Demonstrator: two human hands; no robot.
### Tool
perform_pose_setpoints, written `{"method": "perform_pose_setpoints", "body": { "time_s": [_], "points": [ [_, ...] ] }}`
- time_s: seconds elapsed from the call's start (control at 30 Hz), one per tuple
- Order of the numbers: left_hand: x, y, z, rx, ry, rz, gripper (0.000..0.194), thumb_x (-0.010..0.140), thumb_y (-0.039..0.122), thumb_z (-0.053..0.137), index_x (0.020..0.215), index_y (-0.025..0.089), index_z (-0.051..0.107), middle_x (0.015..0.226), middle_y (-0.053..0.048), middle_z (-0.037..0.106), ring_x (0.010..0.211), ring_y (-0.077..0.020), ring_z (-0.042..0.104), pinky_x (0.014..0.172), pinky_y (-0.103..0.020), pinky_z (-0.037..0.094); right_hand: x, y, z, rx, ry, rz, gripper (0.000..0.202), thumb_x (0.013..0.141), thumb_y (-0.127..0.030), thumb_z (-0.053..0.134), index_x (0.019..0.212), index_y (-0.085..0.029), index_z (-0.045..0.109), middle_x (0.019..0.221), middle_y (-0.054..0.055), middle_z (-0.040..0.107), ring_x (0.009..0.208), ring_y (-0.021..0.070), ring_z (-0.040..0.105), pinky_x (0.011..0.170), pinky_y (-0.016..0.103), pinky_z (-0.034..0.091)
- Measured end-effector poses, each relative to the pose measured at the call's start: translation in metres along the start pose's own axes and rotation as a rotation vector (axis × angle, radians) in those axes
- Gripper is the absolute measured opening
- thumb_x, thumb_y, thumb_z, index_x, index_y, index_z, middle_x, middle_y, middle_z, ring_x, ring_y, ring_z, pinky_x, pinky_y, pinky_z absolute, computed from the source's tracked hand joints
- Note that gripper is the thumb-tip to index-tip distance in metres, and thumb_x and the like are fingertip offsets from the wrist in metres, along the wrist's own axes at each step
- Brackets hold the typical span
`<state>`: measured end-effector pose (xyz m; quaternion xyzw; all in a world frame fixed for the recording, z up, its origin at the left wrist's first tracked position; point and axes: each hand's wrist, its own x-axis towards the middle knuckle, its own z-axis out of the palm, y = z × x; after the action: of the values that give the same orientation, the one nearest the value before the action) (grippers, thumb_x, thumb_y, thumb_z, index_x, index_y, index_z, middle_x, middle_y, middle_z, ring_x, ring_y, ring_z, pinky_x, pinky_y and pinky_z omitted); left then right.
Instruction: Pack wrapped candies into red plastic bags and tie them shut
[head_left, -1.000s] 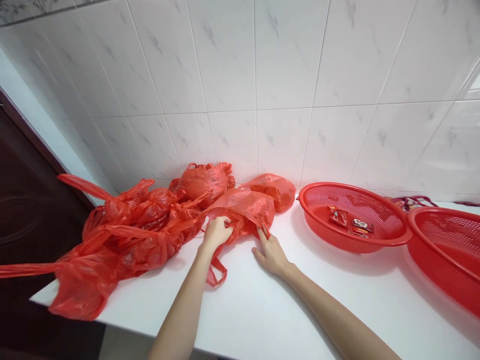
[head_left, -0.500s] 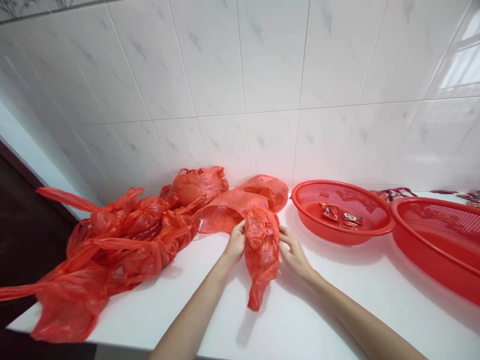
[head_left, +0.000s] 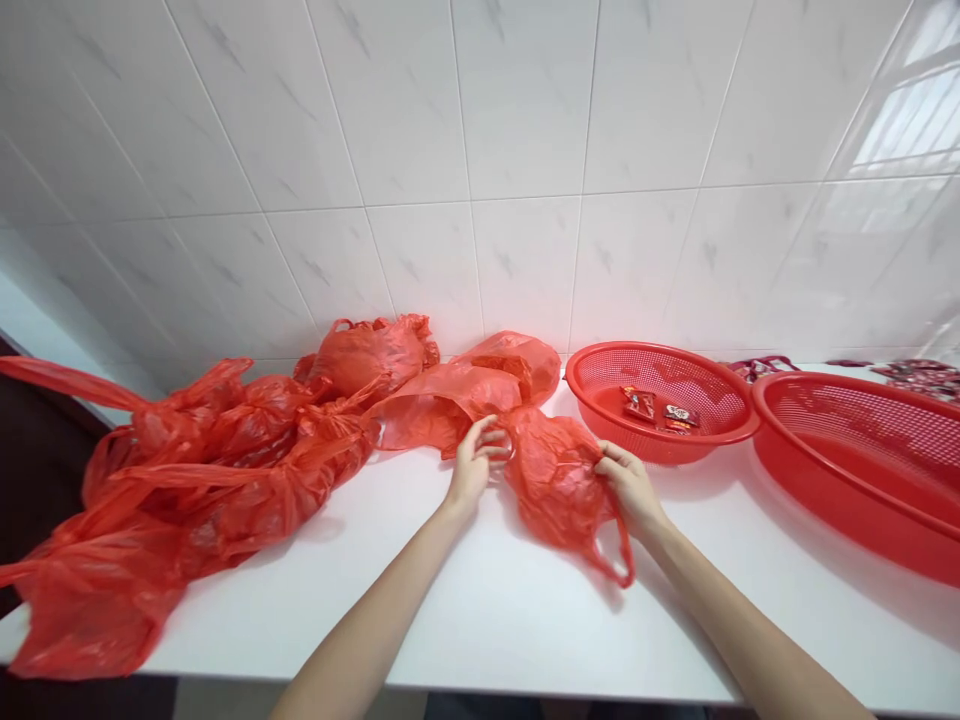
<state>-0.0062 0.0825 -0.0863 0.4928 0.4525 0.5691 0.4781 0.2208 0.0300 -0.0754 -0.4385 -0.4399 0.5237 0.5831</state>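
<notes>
A crumpled red plastic bag (head_left: 559, 480) is stretched between my two hands above the white table, one loop handle dangling at its lower right. My left hand (head_left: 475, 465) has its fingers curled at the bag's left edge. Thumb and fingers of my right hand (head_left: 628, 485) pinch the bag's right side. Just behind it, another red plastic bag (head_left: 465, 395) lies loose and puffed out on the table. To the left, several filled red bags (head_left: 262, 450) sit bunched together, their contents hidden.
A round red basket (head_left: 720, 428) holds a few small snack packets (head_left: 640, 403). At the right a bigger red basket (head_left: 862, 500) stands on the white table (head_left: 465, 630). Patterned items (head_left: 926, 376) lie behind it. A tiled wall (head_left: 525, 120) rises along the table's back.
The bag, earlier hanging narrow between my hands, is now spread wider and turned, with its handle showing at the right. My right hand has moved right; the view has shifted slightly.
</notes>
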Motion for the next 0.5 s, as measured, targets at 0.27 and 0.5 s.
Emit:
{"method": "perform_pose_setpoints", "body": {
  "time_s": [0.27,0.5],
  "points": [
    [0.003,0.027,-0.016,0.035,-0.024,0.031,0.046,0.082,0.042,0.054,0.123,0.02,0.06,0.121,-0.011,0.07,0.101,-0.0232,0.071,0.089,-0.037,0.057,-0.002,-0.008,-0.007,-0.138,-0.005,-0.003,0.014,0.064,-0.033,0.062,0.071,-0.02,0.061,0.064,-0.001,0.063,0.055,0.0145,0.054,0.052,0.025,0.04],
    [-0.039,0.039,0.015,0.616,-0.147,0.394,0.07,0.073,0.048,0.076,0.134,0.022,0.056,0.136,-0.012,0.057,0.129,-0.0319,0.055,0.109,-0.044,0.044,-0.006,0.003,0.005,-0.317,-0.06,-0.074,0.021,0.071,-0.037,0.062,0.079,-0.018,0.068,0.076,0.003,0.071,0.07,0.0191,0.063,0.064,0.029,0.048]
  ]
}}
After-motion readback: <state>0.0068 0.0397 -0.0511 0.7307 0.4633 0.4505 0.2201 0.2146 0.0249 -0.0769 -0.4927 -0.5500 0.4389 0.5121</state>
